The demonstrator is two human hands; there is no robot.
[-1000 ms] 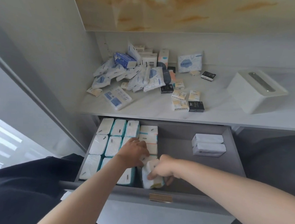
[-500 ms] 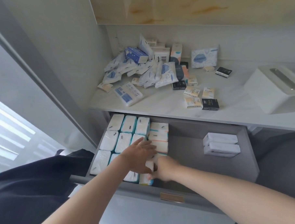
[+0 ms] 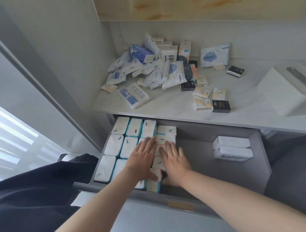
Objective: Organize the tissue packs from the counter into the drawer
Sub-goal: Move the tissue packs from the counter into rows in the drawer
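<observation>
The grey drawer [image 3: 199,145] stands pulled out below the counter. Its left half holds rows of white tissue packs [image 3: 115,143] with teal and peach edges. My left hand [image 3: 143,160] lies flat on the packs, fingers straight. My right hand [image 3: 175,160] lies flat beside it on the right-most column of packs [image 3: 167,132], fingers spread. Neither hand holds a pack. Two white packs [image 3: 232,148] sit stacked at the drawer's right. A heap of blue-and-white tissue packs [image 3: 146,70] covers the counter's back left, with small pocket packs [image 3: 209,99] scattered in front.
A white tissue box [image 3: 286,90] with a slot on top stands at the counter's right. The white counter [image 3: 174,106] overhangs the drawer's back. A grey wall closes the left side. The drawer front carries a brass handle [image 3: 180,205]. My dark clothing fills the lower left.
My right hand has let go of the pack it was setting at the drawer's front. Both hands have moved back and now lie flat on the rows of packs.
</observation>
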